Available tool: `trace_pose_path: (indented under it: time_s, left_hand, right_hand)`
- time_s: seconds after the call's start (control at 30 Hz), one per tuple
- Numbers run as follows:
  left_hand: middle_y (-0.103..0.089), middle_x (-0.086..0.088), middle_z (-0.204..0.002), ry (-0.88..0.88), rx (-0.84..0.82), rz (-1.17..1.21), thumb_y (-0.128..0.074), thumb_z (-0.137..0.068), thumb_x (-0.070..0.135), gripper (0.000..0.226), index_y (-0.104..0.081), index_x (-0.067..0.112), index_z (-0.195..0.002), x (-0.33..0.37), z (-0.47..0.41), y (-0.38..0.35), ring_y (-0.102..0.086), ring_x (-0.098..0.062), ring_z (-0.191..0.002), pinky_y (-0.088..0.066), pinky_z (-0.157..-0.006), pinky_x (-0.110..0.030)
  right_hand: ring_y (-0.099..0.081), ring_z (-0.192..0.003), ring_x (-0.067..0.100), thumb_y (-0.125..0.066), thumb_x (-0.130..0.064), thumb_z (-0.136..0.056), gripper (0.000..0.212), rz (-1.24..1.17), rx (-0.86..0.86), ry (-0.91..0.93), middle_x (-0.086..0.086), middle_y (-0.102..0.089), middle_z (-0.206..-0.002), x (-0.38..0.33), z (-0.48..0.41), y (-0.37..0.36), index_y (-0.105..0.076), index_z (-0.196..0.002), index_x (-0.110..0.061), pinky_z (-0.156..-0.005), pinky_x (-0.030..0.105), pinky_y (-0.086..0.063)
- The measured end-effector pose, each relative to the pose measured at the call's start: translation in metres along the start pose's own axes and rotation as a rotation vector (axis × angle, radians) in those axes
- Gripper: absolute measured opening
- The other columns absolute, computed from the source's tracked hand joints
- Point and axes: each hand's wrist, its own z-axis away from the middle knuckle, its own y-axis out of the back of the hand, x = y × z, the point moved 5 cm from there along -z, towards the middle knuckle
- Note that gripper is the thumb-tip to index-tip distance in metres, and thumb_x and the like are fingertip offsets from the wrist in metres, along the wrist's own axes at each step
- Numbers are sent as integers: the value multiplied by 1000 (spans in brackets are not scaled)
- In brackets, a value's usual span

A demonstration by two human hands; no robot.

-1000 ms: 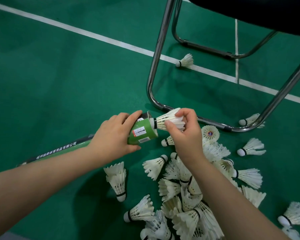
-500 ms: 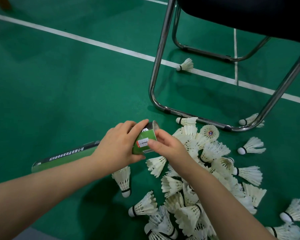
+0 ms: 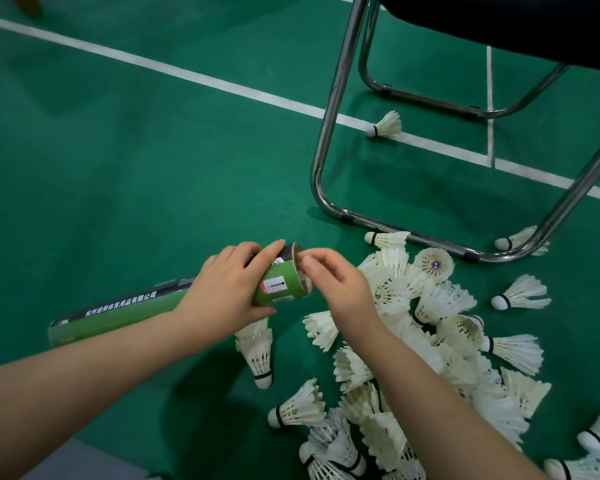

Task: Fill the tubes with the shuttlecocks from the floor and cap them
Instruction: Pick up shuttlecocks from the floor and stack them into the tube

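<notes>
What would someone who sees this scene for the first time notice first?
First, the big white pile of shuttlecocks on the green floor, at lower right. Then the left hand gripping a green tube near its open end, at centre, with the right hand at its mouth. Behind stands a chrome chair frame.

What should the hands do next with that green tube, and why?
Probably the right hand should reach to the pile of shuttlecocks and pick one. Its fingertips sit at the open mouth of the green tube, which the left hand grips, and many shuttlecocks lie on the floor.
</notes>
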Motion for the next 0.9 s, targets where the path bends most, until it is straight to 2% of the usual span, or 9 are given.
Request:
trace_pose_path:
  time_s: [0.07,0.17,0.27,0.37,0.43,0.53,0.67,0.8,0.9]
  left_hand:
    - [-58,-9,-105,32,-25,-14,-85,-51,41,102,-30,23,-134,-13,10,-5,-57,-28,-85,-48,-70,-40]
    - [-58,-9,-106,107,-86,-54,-86,-51,42,102,-32,22,-135,-36,27,-15,-58,-29,-86,-47,-71,-39]
    - [-54,-10,-116,189,-142,-62,-81,-60,43,98,-32,21,-142,-56,40,-20,-54,-30,-99,-44,-81,-40]
    - [-46,-6,-128,258,-178,-65,-74,-70,43,95,-20,25,-146,-71,52,-21,-45,-25,-112,-38,-92,-37]
    - [-43,-4,-130,283,-176,-71,-72,-72,44,95,-15,26,-147,-78,57,-21,-43,-23,-114,-36,-93,-35]
    - [-42,-3,-131,298,-175,-70,-70,-74,45,95,-12,27,-147,-83,60,-20,-42,-21,-115,-35,-94,-34]
    - [-41,-1,-131,286,-165,-72,-69,-74,47,95,-10,29,-147,-84,62,-20,-41,-21,-116,-34,-95,-33]
    - [-40,0,-130,287,-160,-70,-67,-75,49,95,-8,30,-147,-86,63,-18,-40,-19,-115,-33,-94,-32]
    - [-39,2,-130,285,-168,-65,-66,-75,49,95,-7,31,-147,-85,64,-18,-39,-18,-114,-32,-94,-31]
  right_hand:
    - [-60,-94,6,-55,-36,-86,15,131,-7,-5,-10,-64,-97,14,-1,-8,-60,-98,-28,-80,23,-50]
    - [-52,-107,9,-51,-33,-93,23,403,-43,-68,-9,-57,-112,43,-4,-28,-56,-114,-23,-92,30,-43]
    - [-41,-123,17,-40,-37,-97,36,726,-192,-169,-5,-50,-133,73,-8,-51,-48,-130,-24,-103,37,-35]
    - [-34,-131,19,-36,-40,-98,40,803,-287,-229,-6,-43,-142,81,-15,-71,-43,-135,-28,-107,42,-31]
    - [-33,-132,19,-43,-46,-95,44,874,-326,-243,-7,-44,-142,83,-20,-79,-43,-135,-30,-106,42,-30]
    - [-38,-128,20,-58,-53,-83,54,1059,-426,-283,-4,-50,-135,88,-22,-86,-48,-131,-30,-102,42,-30]
    - [-46,-116,19,-61,-54,-80,41,1174,-431,-293,-3,-61,-116,91,-22,-83,-62,-109,-26,-98,39,-32]
    - [-56,-86,15,-64,-49,-80,25,916,-267,-354,-8,-63,-81,88,-24,-71,-55,-73,-26,-81,32,-39]
    - [-52,-70,13,-63,-40,-84,25,665,-70,-334,-8,-55,-69,79,-23,-56,-50,-68,-26,-66,30,-41]
